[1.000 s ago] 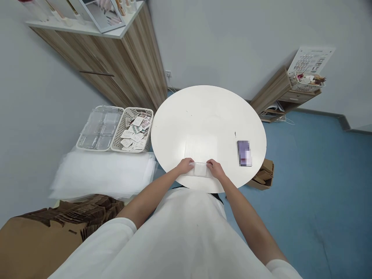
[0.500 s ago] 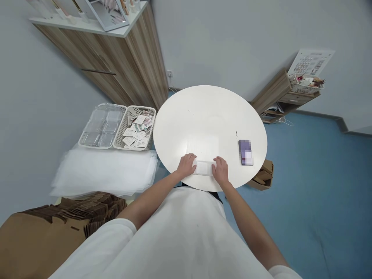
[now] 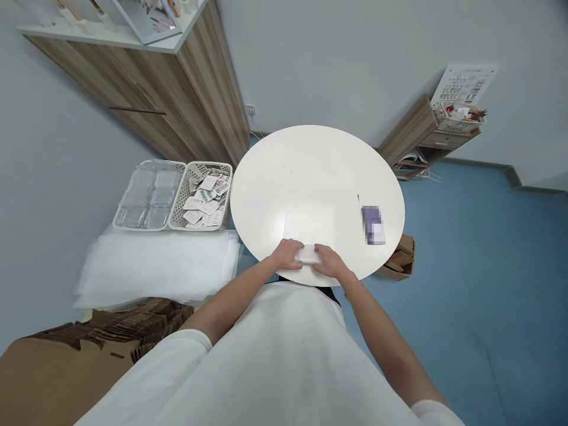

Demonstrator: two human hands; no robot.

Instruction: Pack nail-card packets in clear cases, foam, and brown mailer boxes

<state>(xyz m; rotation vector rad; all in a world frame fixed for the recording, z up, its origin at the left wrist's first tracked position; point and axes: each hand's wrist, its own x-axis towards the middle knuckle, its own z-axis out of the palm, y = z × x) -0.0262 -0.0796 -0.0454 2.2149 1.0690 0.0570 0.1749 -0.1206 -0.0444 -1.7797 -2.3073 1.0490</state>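
A grey-walled room with a blue floor is seen from above, and a round white table (image 3: 310,171) stands at its middle. At the far left, off the table, a stack of flat brown cardboard (image 3: 133,325) is piled, with a heap of white sheets (image 3: 160,263) behind it. A clear tray (image 3: 148,195) and a white basket (image 3: 198,227) of small printed packets (image 3: 206,201) are set side by side just beyond the sheets. At the table's near edge a small white packet (image 3: 309,254) is held between both hands. The left hand (image 3: 288,254) is curled narrowly over its left end and the right hand (image 3: 328,263) over its right end (the fingers hide most of it). Near the table's right edge, well apart from the hands, a purple item (image 3: 373,225) is lying, blurred.
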